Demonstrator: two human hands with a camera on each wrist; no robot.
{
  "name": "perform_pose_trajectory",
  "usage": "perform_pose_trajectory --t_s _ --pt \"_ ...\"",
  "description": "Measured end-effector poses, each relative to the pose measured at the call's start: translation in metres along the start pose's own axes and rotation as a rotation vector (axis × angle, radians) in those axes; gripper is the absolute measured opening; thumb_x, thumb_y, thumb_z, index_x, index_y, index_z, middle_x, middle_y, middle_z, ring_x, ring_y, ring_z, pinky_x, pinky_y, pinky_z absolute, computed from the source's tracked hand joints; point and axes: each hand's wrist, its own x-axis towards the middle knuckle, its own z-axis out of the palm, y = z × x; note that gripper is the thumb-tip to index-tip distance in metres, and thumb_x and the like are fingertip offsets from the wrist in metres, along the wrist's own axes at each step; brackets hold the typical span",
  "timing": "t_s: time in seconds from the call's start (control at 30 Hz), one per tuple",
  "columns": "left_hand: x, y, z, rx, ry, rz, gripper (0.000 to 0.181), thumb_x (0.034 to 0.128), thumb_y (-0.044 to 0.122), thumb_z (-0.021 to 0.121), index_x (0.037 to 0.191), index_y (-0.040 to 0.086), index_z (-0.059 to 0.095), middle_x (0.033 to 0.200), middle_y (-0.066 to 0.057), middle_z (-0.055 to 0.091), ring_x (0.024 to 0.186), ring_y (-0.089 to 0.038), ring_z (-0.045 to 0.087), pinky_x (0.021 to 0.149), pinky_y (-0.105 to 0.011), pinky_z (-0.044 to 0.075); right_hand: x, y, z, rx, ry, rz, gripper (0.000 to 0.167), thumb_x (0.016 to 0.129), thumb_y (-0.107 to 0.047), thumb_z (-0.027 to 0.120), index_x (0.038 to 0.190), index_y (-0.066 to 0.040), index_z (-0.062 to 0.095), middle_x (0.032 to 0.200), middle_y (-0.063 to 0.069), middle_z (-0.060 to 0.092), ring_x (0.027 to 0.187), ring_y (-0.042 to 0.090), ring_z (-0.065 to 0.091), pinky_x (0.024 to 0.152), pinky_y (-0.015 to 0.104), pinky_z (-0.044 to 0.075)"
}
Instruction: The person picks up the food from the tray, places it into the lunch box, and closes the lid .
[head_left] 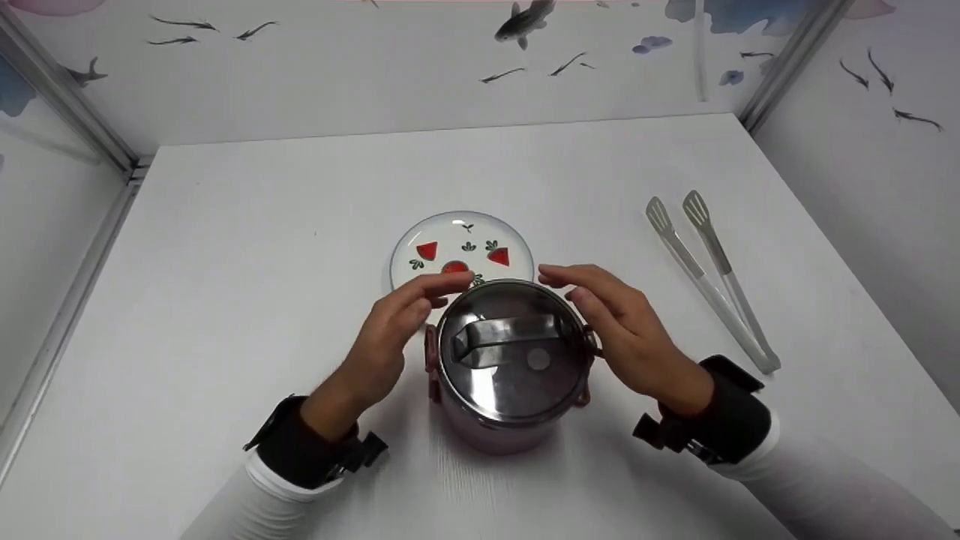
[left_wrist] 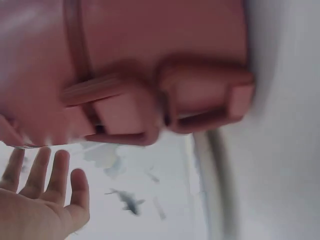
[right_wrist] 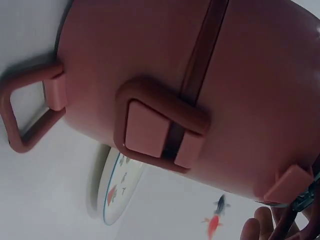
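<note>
A pink stacked lunch box (head_left: 499, 439) stands upright between both hands, its glossy dark lid (head_left: 517, 397) topped by a strap-like handle (head_left: 510, 330). My left hand (head_left: 382, 341) arches along its left side, fingers straight and pointing forward; in the left wrist view they are spread near the wall. On the other side, my right hand (head_left: 630, 337) is close to a side latch (head_left: 590, 341), fingers extended; contact is unclear. The right wrist view shows a lower latch (right_wrist: 32, 107) swung outward, a middle latch (right_wrist: 150, 90) flat against the wall, and fingers behind an upper latch.
Behind the lunch box lies a white plate (head_left: 469, 236) with red fruit drawings, partly hidden. Metal tongs (head_left: 703, 283) with slotted ends lie at the right. White panels with fish pictures (head_left: 337, 75) border the white table (head_left: 247, 247).
</note>
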Motion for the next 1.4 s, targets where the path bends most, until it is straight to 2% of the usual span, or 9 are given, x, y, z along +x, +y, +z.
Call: perform_pose_trajectory --t_s 0.2,0.37,0.47,0.63,0.9,1.03,1.13,1.27,1.4 --pt "-0.004 0.008 0.001 0.126 -0.091 -0.009 0.037 0.1004 0.016 0.049 0.134 0.016 0.062 0.147 0.000 0.054 0.138 -0.015 0.048 0.094 -0.030 0.050 -0.002 0.007 0.006 0.077 -0.003 0.045 0.039 0.106 -0.003 0.039 0.139 -0.010 0.059 0.132 0.010 0.063 0.125 0.019 0.056 0.106 0.023 0.043" --pt "-0.010 0.005 -0.007 0.077 -0.122 -0.025 0.041 0.0993 0.007 0.043 0.135 0.014 0.062 0.150 -0.001 0.051 0.141 -0.018 0.045 0.098 -0.029 0.049 -0.004 0.010 0.012 0.123 0.013 0.116 0.039 0.107 -0.007 0.039 0.139 -0.013 0.060 0.137 0.008 0.062 0.129 0.017 0.055 0.108 0.022 0.042" --pt "-0.015 0.002 -0.014 0.062 -0.113 -0.047 0.047 0.0990 0.002 0.037 0.137 0.016 0.061 0.148 0.000 0.054 0.138 -0.020 0.050 0.109 -0.033 0.044 -0.006 0.010 0.014 0.152 0.029 0.158 0.038 0.107 -0.009 0.039 0.140 -0.014 0.060 0.138 0.008 0.062 0.128 0.016 0.057 0.106 0.022 0.043" --pt "-0.019 -0.005 -0.016 0.062 -0.097 -0.108 0.046 0.1065 0.005 0.030 0.147 0.015 0.050 0.143 -0.002 0.059 0.125 -0.022 0.061 0.106 -0.037 0.049 -0.010 0.013 0.014 0.222 0.037 0.170 0.038 0.108 -0.012 0.039 0.142 -0.010 0.056 0.139 0.009 0.061 0.127 0.017 0.059 0.103 0.023 0.048" --pt "-0.014 -0.014 -0.003 0.059 -0.027 -0.175 0.042 0.1106 0.021 0.031 0.150 0.020 0.045 0.136 -0.005 0.062 0.114 -0.019 0.067 0.079 -0.032 0.056 -0.014 0.014 0.016 0.264 0.034 0.175 0.040 0.109 -0.012 0.036 0.146 -0.007 0.050 0.148 0.011 0.054 0.136 0.015 0.052 0.110 0.022 0.042" --pt "-0.008 -0.004 0.002 0.050 0.049 -0.217 0.039 0.1097 0.021 0.034 0.143 0.019 0.053 0.134 -0.003 0.063 0.119 -0.018 0.064 0.094 -0.039 0.052 -0.011 0.013 0.013 0.249 0.028 0.170 0.041 0.109 -0.014 0.035 0.148 -0.010 0.048 0.148 0.012 0.053 0.136 0.017 0.053 0.108 0.024 0.045" --pt "-0.001 0.005 0.009 0.053 0.097 -0.197 0.038 0.1085 0.023 0.036 0.141 0.019 0.055 0.136 -0.002 0.063 0.126 -0.019 0.059 0.108 -0.045 0.043 -0.004 0.012 0.012 0.226 0.043 0.151 0.042 0.109 -0.015 0.035 0.149 -0.010 0.048 0.146 0.009 0.056 0.134 0.023 0.055 0.108 0.028 0.046" --pt "0.007 0.009 0.019 0.061 0.087 -0.171 0.039 0.1077 0.024 0.038 0.141 0.015 0.055 0.140 -0.003 0.060 0.134 -0.018 0.053 0.117 -0.045 0.035 0.001 0.012 0.014 0.232 0.025 0.141 0.041 0.109 -0.013 0.035 0.147 -0.007 0.050 0.146 0.006 0.056 0.134 0.024 0.055 0.111 0.027 0.043" --pt "0.011 0.006 0.023 0.058 0.075 -0.188 0.038 0.1051 0.018 0.044 0.140 0.013 0.057 0.140 -0.001 0.060 0.133 -0.014 0.054 0.116 -0.043 0.036 0.002 0.013 0.017 0.253 -0.012 0.167 0.039 0.107 -0.011 0.041 0.143 -0.009 0.056 0.144 0.004 0.059 0.135 0.017 0.053 0.112 0.023 0.040"
